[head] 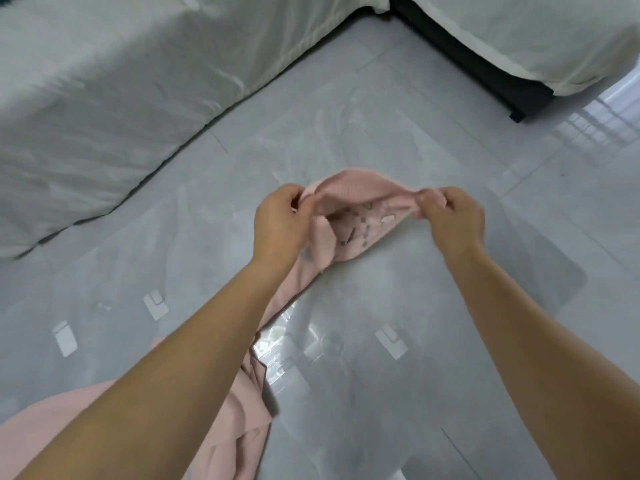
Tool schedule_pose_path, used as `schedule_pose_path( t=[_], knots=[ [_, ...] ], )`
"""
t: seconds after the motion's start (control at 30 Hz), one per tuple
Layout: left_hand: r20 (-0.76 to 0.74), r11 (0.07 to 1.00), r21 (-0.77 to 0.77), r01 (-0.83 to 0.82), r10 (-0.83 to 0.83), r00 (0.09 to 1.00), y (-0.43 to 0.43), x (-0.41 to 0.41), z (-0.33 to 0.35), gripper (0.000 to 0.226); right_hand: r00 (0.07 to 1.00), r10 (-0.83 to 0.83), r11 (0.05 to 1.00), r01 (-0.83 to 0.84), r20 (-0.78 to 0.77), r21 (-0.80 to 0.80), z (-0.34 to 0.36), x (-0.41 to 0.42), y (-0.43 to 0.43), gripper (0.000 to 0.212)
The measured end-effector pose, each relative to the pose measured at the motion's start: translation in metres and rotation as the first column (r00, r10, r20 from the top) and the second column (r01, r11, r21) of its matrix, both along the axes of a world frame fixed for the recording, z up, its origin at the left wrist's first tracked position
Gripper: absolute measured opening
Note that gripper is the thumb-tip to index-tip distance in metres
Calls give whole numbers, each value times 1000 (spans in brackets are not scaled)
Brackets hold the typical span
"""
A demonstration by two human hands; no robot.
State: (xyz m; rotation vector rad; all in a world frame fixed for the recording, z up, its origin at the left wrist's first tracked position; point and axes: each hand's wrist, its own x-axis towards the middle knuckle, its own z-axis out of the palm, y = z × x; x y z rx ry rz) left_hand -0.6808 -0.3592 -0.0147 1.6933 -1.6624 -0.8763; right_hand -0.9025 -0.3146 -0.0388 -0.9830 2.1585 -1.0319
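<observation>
**2 hands pinch the ribbed edge of a pink garment, held up and not yet laid out**

The left hand [277, 223] and the right hand [457, 216] are raised side by side, a little apart. Each has its fingers curled and pinches 1 end of the ribbed edge of the pink garment [346, 192]. That edge arches loosely between them, and a patterned patch with small dark marks shows just below it. The rest of the cloth hangs down under the left forearm and trails toward the lower left, bunched and creased.

The step in hand looks like finding and squaring an edge, probably ahead of spreading or folding the piece. The next move likely calls for drawing the hands apart until the edge is taut. The body could then be lifted or shaken free so it hangs straight before it goes down flat.

Below the hands is a clear tabletop [519, 271], seemingly glass, with the grey tiled floor [381, 81] showing through it. A white-covered couch or bed [104, 98] lies to the left, and a second one [519, 39] sits on a dark base [485, 71] at the upper right, both well apart from the hands. Nothing blocks the tabletop. The main hindrance is the garment's own tail, crumpled under the left arm. More pink cloth [52, 427] shows at the lower left, and whether it is the same piece cannot be told.
</observation>
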Motion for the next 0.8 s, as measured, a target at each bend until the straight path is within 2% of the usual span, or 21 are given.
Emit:
schedule_pose_path(
  t=[0.07,0.13,0.2,0.23,0.27,0.33,0.37,0.4,0.47,0.53,0.63,0.73,0.8],
  knots=[
    [-102,1000,-3,-18,18,995,-13,-12,18,30,982,37,993,-16,185,-116,12,6,-7,20],
    [-173,1000,-20,2,-5,985,-24,-28,35,32,893,153,977,-72,423,-201,22,19,-7,47],
    [-205,997,-37,74,-79,976,-32,-48,51,34,850,260,961,-182,459,-209,25,33,-5,67],
    [-224,992,-34,125,-130,966,-33,-58,58,33,862,289,955,-233,416,-182,25,40,-3,65],
    [-232,983,-20,184,-184,955,-32,-66,63,29,892,297,954,-265,341,-137,25,45,-3,54],
    [-225,960,18,281,-270,936,-29,-74,65,20,971,196,980,-192,139,-42,21,50,-4,22],
    [-219,954,50,294,-277,935,-26,-72,62,18,992,115,993,-114,58,-21,15,46,-5,18],
    [-204,955,87,284,-262,943,-23,-66,56,21,1000,22,1000,-22,22,-19,10,40,-6,21],
    [-132,963,132,237,-220,967,-14,-43,41,35,985,-164,986,164,48,-3,3,19,-6,32],
    [-36,967,182,178,-174,984,0,-4,20,47,967,-249,965,243,52,98,-3,0,-1,50],
    [125,964,266,19,-54,991,33,71,-12,53,985,-141,947,163,-98,277,-15,-4,17,87],
    [272,923,368,-110,6,962,74,141,-34,56,972,149,955,-94,-182,280,-30,41,51,92],
    [367,903,404,-144,-15,930,104,180,-47,60,888,412,880,-329,-204,343,-39,91,83,89]
  ],
)
